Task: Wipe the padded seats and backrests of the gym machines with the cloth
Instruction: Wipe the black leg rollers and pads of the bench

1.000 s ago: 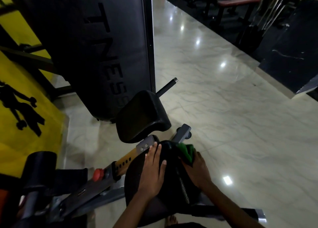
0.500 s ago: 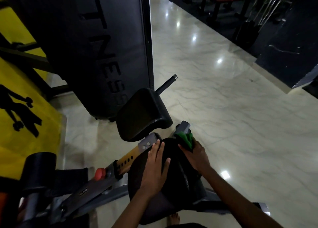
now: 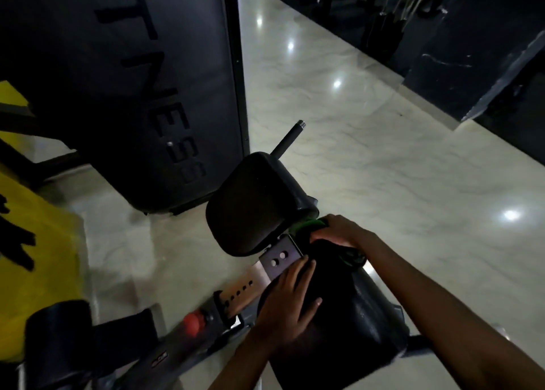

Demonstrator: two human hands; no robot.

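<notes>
Gripping the green cloth [image 3: 309, 226], right hand [image 3: 339, 232] has its fingers curled round it at the far top edge of the near black seat pad [image 3: 348, 310], just below the second pad [image 3: 253, 204]. Left hand [image 3: 287, 304] lies flat on the near pad, fingers straight, tips at the grey bracket [image 3: 280, 257], holding nothing

You are looking at a dim, underexposed view: the black pads and the weight-stack cover [image 3: 124, 89] sink into near-black with little detail. The glossy marble floor [image 3: 368, 142] throws back small bright ceiling-light glare spots. The lower left is motion-smeared, and straight lines bow toward the frame's edges.
</notes>
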